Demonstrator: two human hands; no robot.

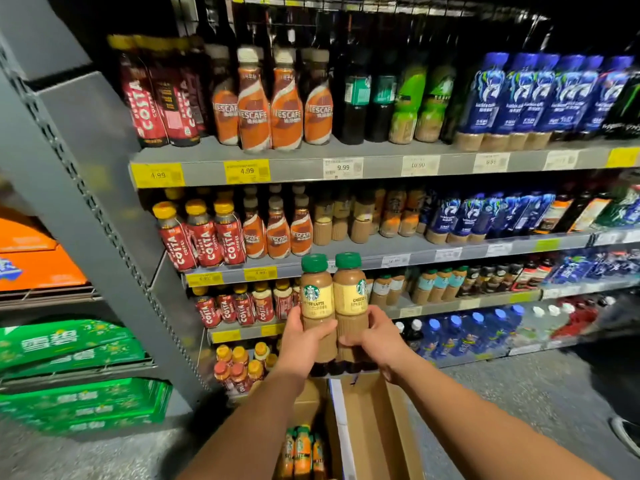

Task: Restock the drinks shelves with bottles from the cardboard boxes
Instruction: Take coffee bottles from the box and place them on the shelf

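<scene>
Green crates [79,407] blurred; shoe [628,438] cut off.

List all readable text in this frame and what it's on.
"COSTA": red bottles
"NESCAFE": orange bottles
"4.99": yellow shelf tags
"9.99": white shelf tag
"SE LATTE": left bottle, in left hand
"CHEESE": right bottle, in right hand
"雪碧": green packs
Other tags, blue labels: too blurred.
</scene>
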